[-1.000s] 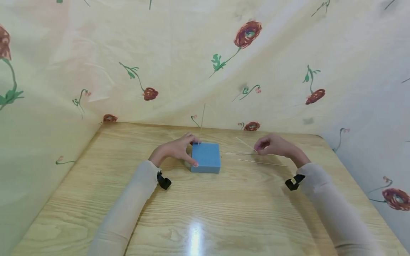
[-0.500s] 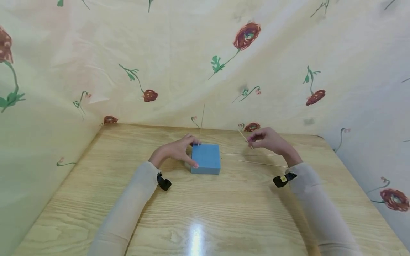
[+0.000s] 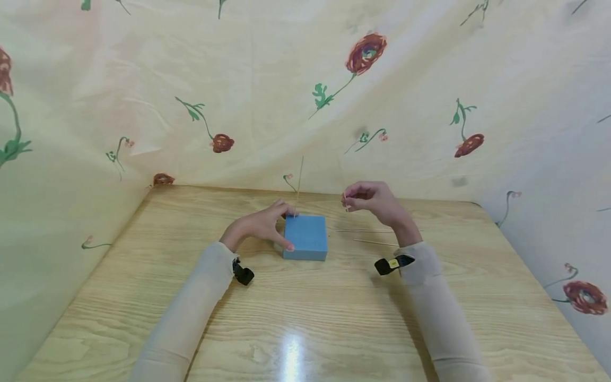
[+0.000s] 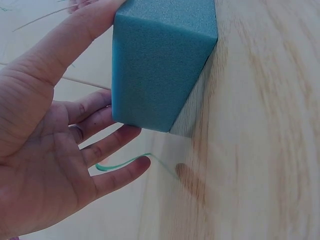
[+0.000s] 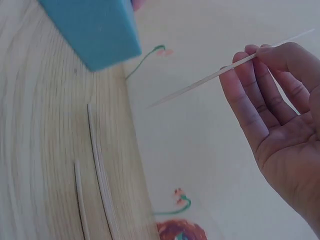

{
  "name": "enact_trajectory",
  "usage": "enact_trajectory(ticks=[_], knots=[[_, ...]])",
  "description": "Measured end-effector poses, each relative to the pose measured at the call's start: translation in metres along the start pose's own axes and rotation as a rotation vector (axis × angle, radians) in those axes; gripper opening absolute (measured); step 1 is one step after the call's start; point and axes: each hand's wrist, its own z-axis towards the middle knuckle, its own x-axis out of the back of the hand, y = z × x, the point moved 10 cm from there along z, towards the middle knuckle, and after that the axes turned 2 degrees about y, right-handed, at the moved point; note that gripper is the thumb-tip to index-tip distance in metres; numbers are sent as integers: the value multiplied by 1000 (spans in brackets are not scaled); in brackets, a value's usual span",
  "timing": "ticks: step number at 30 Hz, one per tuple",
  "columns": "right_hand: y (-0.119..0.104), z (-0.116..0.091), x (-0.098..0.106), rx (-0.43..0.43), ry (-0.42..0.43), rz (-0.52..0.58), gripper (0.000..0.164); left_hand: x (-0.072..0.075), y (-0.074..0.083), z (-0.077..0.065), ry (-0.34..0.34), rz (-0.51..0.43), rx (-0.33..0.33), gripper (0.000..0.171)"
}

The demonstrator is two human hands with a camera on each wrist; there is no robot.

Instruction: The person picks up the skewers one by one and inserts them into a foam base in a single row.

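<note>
Block [image 3: 305, 232] sits on the table [image 3: 258, 318] in the head view, leaning stick [image 3: 299, 183] at its 11 o'clock corner, right hand [image 3: 377, 202] at 2 o'clock. Left wrist view: left hand [image 4: 52, 145] grips the block, thumb and fingers wide. Right wrist view: thumb and fingers pinch 1 thin stick [image 5: 192, 87] pointing to 8 o'clock; loose sticks [image 5: 101, 175] lie at 7 o'clock.

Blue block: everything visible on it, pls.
The block is plain blue, squarish on top, straight-edged, with a fine-grained, foam-like surface. It lies flat on the wood-grained table. The left hand grips its left side, thumb near, fingers far. A thin stick rises, leaning slightly, at its far left corner; whether it is stuck in is unclear.
</note>
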Motion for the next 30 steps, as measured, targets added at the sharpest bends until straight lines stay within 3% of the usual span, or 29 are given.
enact_trajectory(ticks=[12,21,30], knots=[[-15,19,-31,37,36,175,15,-3,2,0,-3,0,2,87],[-29,31,-44,110,72,269,12,-1,1,-1,7,11,5,87],[-28,34,-53,132,112,313,15,1,-1,-1,5,18,14,88]])
